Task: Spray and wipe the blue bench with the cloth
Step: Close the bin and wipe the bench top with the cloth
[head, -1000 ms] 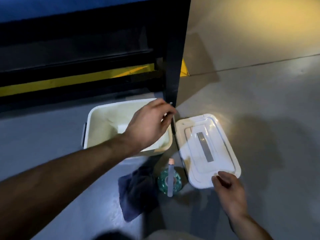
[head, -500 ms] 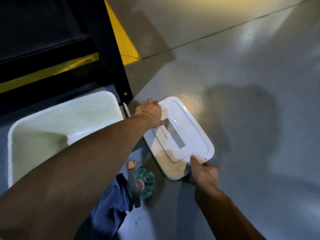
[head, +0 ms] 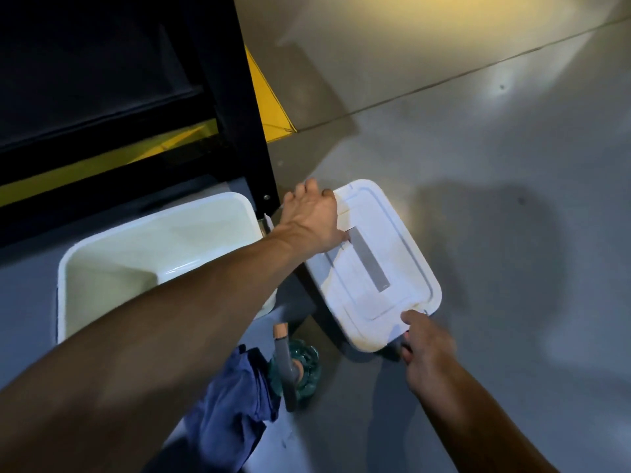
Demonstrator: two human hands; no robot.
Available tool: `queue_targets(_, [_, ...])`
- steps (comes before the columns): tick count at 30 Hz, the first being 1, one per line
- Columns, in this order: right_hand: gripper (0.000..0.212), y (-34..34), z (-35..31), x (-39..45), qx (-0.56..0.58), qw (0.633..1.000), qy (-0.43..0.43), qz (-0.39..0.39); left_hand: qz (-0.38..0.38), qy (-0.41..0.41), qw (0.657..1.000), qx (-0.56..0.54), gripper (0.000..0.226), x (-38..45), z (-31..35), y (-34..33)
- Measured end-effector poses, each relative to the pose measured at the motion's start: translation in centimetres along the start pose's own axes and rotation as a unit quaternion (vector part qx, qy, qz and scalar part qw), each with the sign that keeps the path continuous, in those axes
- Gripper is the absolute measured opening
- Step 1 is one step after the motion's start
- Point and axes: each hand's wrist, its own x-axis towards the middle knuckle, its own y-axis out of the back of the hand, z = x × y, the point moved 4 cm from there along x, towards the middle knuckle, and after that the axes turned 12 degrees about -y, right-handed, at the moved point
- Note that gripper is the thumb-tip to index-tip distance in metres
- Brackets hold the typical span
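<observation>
Gripping the two ends of a white lid [head: 372,268], both hands work low over a grey floor [head: 495,199]. The left hand [head: 312,218] lies on the lid's far end, fingers bent over its edge and the thumb laid on the top surface near a grey strip [head: 370,264] that runs along the lid's middle. The right hand [head: 425,346] has the near corner, thumb on top and fingers tucked beneath, so that this corner stands a little off the floor, with a shadow under it.

The cloth [head: 232,407] is dark blue, soft and crumpled into loose folds; it lies on the floor at the bottom of the view, partly hidden under the left forearm. Touching its right side stands the spray bottle [head: 300,367], seen from above: a teal, ribbed, translucent body, a grey trigger head and a pale orange nozzle tip. Neither hand touches the cloth or the bottle.

Just left of the lid sits an open white tub [head: 68,268], its pale inside showing. Behind it rises a dark frame with a black upright leg [head: 239,114], and yellow marking [head: 269,97] shows on the floor beyond. The bench's blue top does not show from this angle.
</observation>
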Motion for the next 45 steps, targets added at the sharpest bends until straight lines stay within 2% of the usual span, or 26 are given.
queue_targets(4, [0.008, 0.6, -2.9, -1.6, -0.002, 0.998, 0.059, -0.017, 0.061, -0.001, 0.998, -0.005, 0.094, -1.3, 0.7, 3.0])
queue_targets(7, [0.017, 0.2, -5.2, -3.1, 0.007, 0.995, 0.088, -0.047, 0.101, 0.023, 0.994, -0.032, 0.093, -2.5, 0.2, 5.3])
queue_targets(10, [0.021, -1.2, -7.0, -3.9, 0.025, 0.988, 0.099, -0.118, 0.067, 0.052, 0.992, -0.094, 0.085, -3.7, -0.9, 5.2])
queue_targets(13, [0.025, -1.8, -7.6, -3.9, -0.019, 0.987, 0.108, -0.114, 0.039, 0.088, 0.979, -0.182, 0.069, -4.7, -1.8, 3.3])
queue_targets(18, [0.023, -1.3, -7.6, -3.5, -0.076, 0.987, 0.134, -0.04, 0.107, 0.103, 0.92, -0.363, 0.031, -5.4, -1.8, 3.8])
queue_targets(21, [0.062, -0.9, -8.0, -2.2, -0.092, 0.981, 0.17, 0.016, 0.152, 0.106, 0.887, -0.422, 0.023, -6.3, -2.0, 5.3])
queue_targets(22, [0.067, -0.9, -8.4, -3.1, -0.094, 0.98, 0.175, 0.02, 0.168, 0.114, 0.875, -0.439, 0.022, -6.8, -2.4, 5.9])
queue_targets(26, [0.041, -3.1, -10.0, -7.0, -0.117, 0.973, 0.197, -0.033, 0.24, 0.167, 0.817, -0.497, 0.019, -10.1, -5.6, 8.9])
queue_targets(29, [0.033, -6.0, -11.0, -10.8, -0.14, 0.949, 0.274, -0.073, 0.289, 0.223, 0.774, -0.517, 0.026, -13.8, -8.7, 10.9])
queue_targets(31, [0.023, -7.7, -10.9, -13.3, -0.151, 0.94, 0.292, -0.093, 0.313, 0.258, 0.76, -0.508, 0.027, -16.5, -11.0, 11.5])
queue_targets(33, [0.017, -9.4, -10.3, -15.5, -0.158, 0.935, 0.297, -0.114, 0.33, 0.288, 0.756, -0.487, 0.026, -19.5, -13.1, 11.6])
queue_targets(36, [0.02, -12.1, -8.8, -17.3, -0.184, 0.922, 0.311, -0.135, 0.348, 0.329, 0.754, -0.45, 0.025, -23.5, -15.7, 10.9])
queue_targets(41, [0.027, -14.9, -6.5, -18.5, -0.272, 0.889, 0.345, -0.129, 0.335, 0.389, 0.775, -0.367, 0.033, -28.4, -18.6, 9.0])
queue_targets(45, [0.029, -16.5, -5.3, -18.7, -0.315, 0.863, 0.371, -0.136, 0.324, 0.426, 0.754, -0.38, 0.027, -30.3, -19.8, 6.5])
